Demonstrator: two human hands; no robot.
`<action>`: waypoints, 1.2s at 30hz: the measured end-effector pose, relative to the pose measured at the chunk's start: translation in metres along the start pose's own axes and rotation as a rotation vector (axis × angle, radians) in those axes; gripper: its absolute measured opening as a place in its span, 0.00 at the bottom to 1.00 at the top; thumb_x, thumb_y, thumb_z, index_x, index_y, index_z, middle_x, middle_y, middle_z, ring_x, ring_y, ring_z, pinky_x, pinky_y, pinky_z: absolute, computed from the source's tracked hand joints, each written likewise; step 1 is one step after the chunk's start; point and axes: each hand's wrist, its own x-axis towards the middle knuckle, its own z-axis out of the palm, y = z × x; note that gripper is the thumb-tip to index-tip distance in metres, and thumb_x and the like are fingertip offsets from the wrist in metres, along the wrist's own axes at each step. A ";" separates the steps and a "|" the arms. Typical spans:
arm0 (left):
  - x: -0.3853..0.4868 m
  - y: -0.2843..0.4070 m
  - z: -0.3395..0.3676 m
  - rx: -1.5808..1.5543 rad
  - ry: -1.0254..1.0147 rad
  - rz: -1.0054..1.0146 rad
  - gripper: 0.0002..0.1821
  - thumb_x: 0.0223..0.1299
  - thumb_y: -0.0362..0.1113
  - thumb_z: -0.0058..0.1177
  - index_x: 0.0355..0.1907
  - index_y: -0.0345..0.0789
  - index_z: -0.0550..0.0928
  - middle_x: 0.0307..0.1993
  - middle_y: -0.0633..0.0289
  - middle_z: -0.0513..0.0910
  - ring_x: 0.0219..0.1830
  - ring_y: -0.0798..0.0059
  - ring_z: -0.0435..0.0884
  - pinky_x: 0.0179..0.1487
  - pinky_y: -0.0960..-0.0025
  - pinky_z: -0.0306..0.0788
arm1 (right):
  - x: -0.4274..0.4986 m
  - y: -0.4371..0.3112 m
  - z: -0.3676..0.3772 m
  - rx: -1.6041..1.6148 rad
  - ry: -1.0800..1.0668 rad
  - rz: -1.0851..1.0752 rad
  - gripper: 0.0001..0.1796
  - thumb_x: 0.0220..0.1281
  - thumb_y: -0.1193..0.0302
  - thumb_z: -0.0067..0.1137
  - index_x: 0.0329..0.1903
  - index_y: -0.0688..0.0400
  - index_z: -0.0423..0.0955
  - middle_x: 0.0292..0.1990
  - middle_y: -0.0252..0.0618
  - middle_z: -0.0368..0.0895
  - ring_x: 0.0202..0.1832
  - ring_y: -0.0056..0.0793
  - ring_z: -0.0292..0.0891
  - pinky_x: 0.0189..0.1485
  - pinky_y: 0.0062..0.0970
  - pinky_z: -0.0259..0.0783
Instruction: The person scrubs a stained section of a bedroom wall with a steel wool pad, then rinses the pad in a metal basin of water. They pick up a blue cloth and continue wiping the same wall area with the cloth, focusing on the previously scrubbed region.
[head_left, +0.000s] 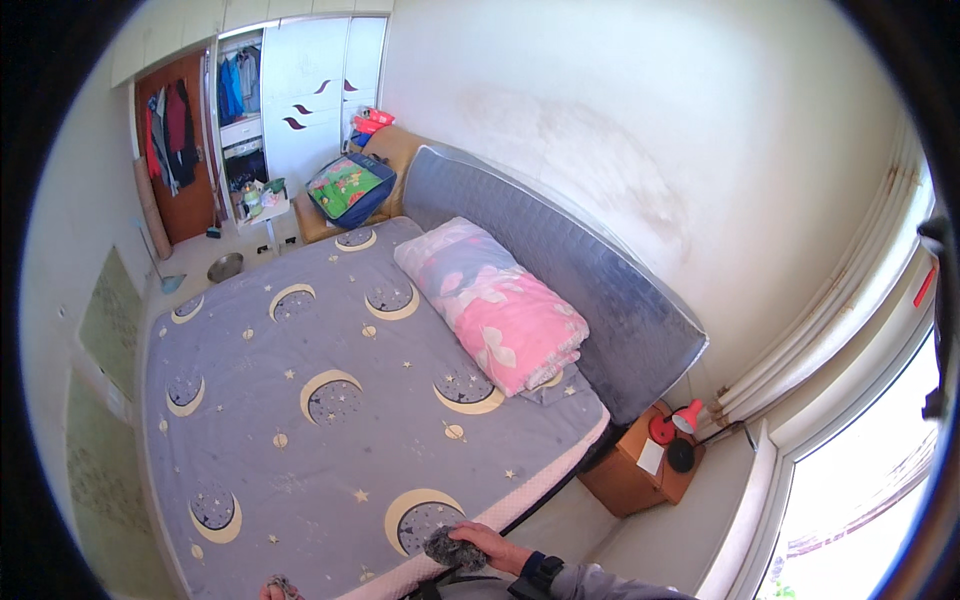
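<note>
At the bottom of the view, my right hand (487, 544) is closed on a fuzzy dark grey cloth item (453, 549), just over the edge of the bed. My left hand (274, 592) shows only partly at the bottom rim; a greyish bit of material (285, 583) lies against its fingers, and the rest is cut off. Before me spreads a bed with a grey sheet (247, 420) patterned with moons, stars and planets. A folded pink floral quilt (517, 311) lies along its far right side, against a tall grey-blue padded headboard or mattress (555, 247).
A wooden bedside cabinet (600, 480) carrying a red lamp (686, 416) stands right of the bed, near the window. Beyond the bed are a tan chair (311, 221) with a blue bag (360, 206), a small white table (271, 211) and a metal basin (225, 266) on the floor.
</note>
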 end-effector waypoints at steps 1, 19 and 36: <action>-0.003 0.002 0.004 -0.040 0.008 0.023 0.17 0.72 0.31 0.51 0.60 0.29 0.76 0.51 0.60 0.80 0.45 0.75 0.78 0.49 0.70 0.75 | 0.004 -0.002 0.001 -0.008 0.015 0.017 0.16 0.69 0.63 0.59 0.53 0.58 0.77 0.49 0.34 0.79 0.50 0.22 0.76 0.51 0.25 0.73; 0.010 0.027 -0.015 -0.069 -0.125 0.020 0.13 0.73 0.37 0.55 0.54 0.33 0.76 0.47 0.57 0.83 0.46 0.70 0.82 0.52 0.64 0.76 | 0.053 0.015 0.051 0.076 0.048 -0.229 0.13 0.67 0.63 0.59 0.44 0.59 0.80 0.38 0.31 0.81 0.38 0.19 0.78 0.35 0.24 0.74; 0.048 0.089 -0.141 0.063 -0.093 -0.033 0.15 0.69 0.31 0.57 0.54 0.30 0.74 0.54 0.53 0.81 0.53 0.66 0.81 0.57 0.65 0.75 | 0.019 0.123 0.154 -0.082 0.013 -0.342 0.13 0.69 0.66 0.58 0.50 0.58 0.78 0.45 0.34 0.82 0.49 0.24 0.78 0.51 0.26 0.75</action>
